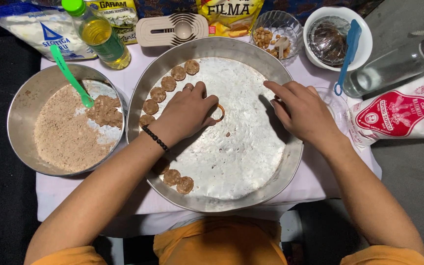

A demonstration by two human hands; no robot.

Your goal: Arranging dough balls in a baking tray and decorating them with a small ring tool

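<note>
Crumbly brown dough (105, 110) waits in the steel bowl (23, 105) with a green spoon (69, 76). Pressed discs (168, 83) line the big tray's (251, 194) rim. Left hand (187, 110) pinches a small orange ring cutter (218, 113) on the floured tray; keep it flat, press evenly. Right hand (303, 113) rests, fingers loosely together, at the far rim, steadying.

A table (320, 189) under a pale cloth carries a wide round metal tray (251, 194) beneath the fingers, a metal bowl (18, 105) left of them, and a white bowl (364, 46) and bags beyond the fingertips.
</note>
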